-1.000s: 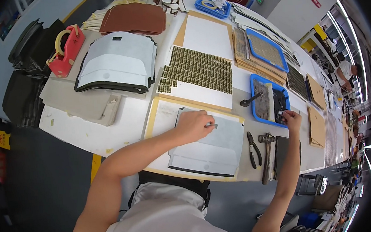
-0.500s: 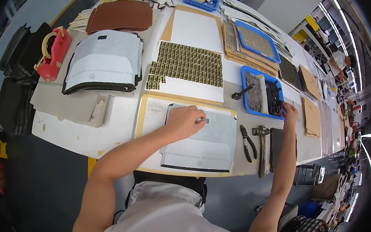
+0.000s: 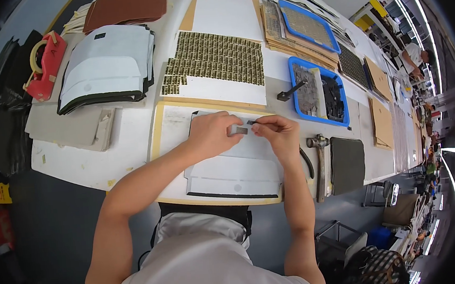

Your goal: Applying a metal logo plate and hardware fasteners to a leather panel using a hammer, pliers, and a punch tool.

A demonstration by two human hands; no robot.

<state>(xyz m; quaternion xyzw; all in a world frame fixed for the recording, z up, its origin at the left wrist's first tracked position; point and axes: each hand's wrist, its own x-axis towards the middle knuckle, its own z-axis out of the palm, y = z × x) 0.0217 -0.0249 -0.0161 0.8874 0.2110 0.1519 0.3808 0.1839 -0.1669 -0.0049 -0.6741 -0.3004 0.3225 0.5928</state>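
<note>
A light grey-white panel (image 3: pixel 230 176) with dark edges lies on a yellow-bordered board (image 3: pixel 158 142) before me. My left hand (image 3: pixel 213 135) rests over its upper part, fingers closed around a small light grey piece (image 3: pixel 233 129). Beside those fingertips a small grey rectangle (image 3: pixel 242 130) shows on the panel. My right hand (image 3: pixel 281 135) pinches a small dark piece (image 3: pixel 251 122) between thumb and fingertips, close to the left fingers. What exactly these small pieces are is too small to tell.
A divided blue tray (image 3: pixel 294 91) of grey and black small parts stands at the right, a black tool (image 3: pixel 290 91) beside it. Pliers (image 3: pixel 307 162), partly hidden by my forearm, a hammer (image 3: pixel 319 159) and a dark pad (image 3: pixel 348 164) lie nearby. Stacked panels (image 3: pixel 106 66) and a red tape dispenser (image 3: pixel 48 65) stand left.
My right hand has come from the blue tray to the panel with a small dark piece. The left hand stays over the panel. The whole view has shifted slightly.
</note>
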